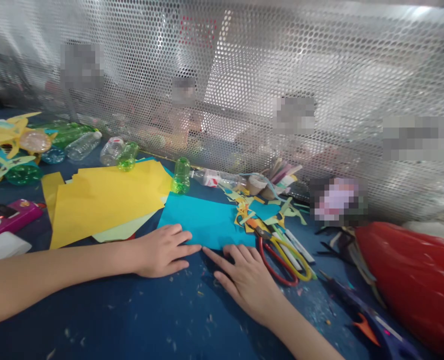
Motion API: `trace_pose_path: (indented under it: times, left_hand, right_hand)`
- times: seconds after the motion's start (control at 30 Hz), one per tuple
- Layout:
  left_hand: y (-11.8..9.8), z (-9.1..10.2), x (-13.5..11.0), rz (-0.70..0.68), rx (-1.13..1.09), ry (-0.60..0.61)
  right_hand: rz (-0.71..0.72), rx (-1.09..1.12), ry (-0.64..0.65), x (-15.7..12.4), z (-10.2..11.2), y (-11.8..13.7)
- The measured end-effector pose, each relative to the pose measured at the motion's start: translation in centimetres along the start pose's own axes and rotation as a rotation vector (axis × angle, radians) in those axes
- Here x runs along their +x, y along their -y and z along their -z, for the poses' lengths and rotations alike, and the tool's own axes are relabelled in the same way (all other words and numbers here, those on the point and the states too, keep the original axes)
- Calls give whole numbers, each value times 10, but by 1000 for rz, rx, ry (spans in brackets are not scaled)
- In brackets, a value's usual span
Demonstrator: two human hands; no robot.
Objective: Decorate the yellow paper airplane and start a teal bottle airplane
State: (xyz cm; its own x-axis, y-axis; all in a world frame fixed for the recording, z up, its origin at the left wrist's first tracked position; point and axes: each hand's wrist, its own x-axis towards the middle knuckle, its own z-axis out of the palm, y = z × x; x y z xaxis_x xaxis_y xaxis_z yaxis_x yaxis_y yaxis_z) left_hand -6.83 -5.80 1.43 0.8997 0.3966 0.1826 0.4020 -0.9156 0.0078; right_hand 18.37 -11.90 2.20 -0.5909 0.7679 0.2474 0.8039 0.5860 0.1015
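A blue sheet of paper (201,217) lies flat on the dark blue table. My left hand (165,251) rests on its near left edge, fingers spread. My right hand (246,277) touches the near edge from the right, fingers stretched out, the index fingertips of both hands almost meeting. Neither hand grips anything. Left of the blue sheet is a stack of yellow paper (109,195), with a pale green sheet (126,229) partly under it. Scissors with red handles (282,267) and a yellow-handled pair (295,260) lie just right of my right hand.
Paper scraps (250,210) and markers (299,245) lie at the right. Cut plastic bottles, among them a green piece (180,175), line the back by a perforated metal screen (222,60). A red shiny bag (413,270) and a purple glue gun (375,320) are far right.
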Motion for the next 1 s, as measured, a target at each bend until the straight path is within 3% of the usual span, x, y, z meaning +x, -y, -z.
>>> trace_pose_path:
  times: [0.3,0.57,0.8,1.0]
  left_hand:
    - [2,2,1,16,-38,58]
    - [2,1,1,21,-56,85]
    - [1,3,0,14,-75,6]
    - [-3,7,0,8,-72,-64]
  right_hand:
    - [-21,-19,7,-1,-5,1]
    - [-16,-68,-154,-3,-9,3]
    - [-69,-189,-319,-2,-11,1]
    - [-171,-351,-269,-4,-8,-2]
